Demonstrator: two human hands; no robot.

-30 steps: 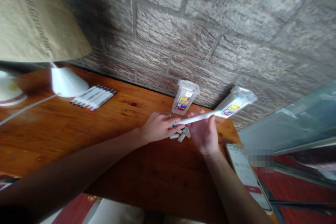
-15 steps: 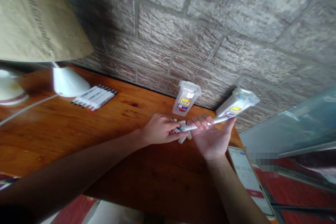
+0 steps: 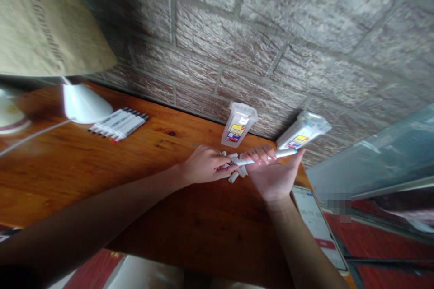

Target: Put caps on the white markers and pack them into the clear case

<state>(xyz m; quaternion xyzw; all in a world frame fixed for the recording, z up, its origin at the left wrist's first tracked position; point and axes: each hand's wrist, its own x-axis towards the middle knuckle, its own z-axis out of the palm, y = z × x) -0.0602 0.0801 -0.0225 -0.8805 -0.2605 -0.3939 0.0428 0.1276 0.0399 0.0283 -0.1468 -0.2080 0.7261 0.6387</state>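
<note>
A white marker [image 3: 285, 153] with teal ends lies across the fingers of my right hand [image 3: 276, 178]. Those fingers curl over its barrel, while the thumb reaches out towards the far end. My left hand [image 3: 205, 165] pinches the marker's near end between thumb and fingers. Beneath and just beyond the fingertips, a few more white markers [image 3: 233, 177] lie loose on the table, one showing a yellow tip; my hands partly cover them.
Against the brick wall stand a clear plastic case [image 3: 237, 128] and a second case [image 3: 301, 133] holding markers. A row of white markers [image 3: 118, 124] lies beside the lamp [image 3: 84, 104]. At the right table edge rests a phone [image 3: 317, 226]. A cup [image 3: 10, 115] is far left.
The whole view has shifted slightly. Both hands keep nearly the same grip on the marker, whose teal far end now shows more plainly above the right thumb.
</note>
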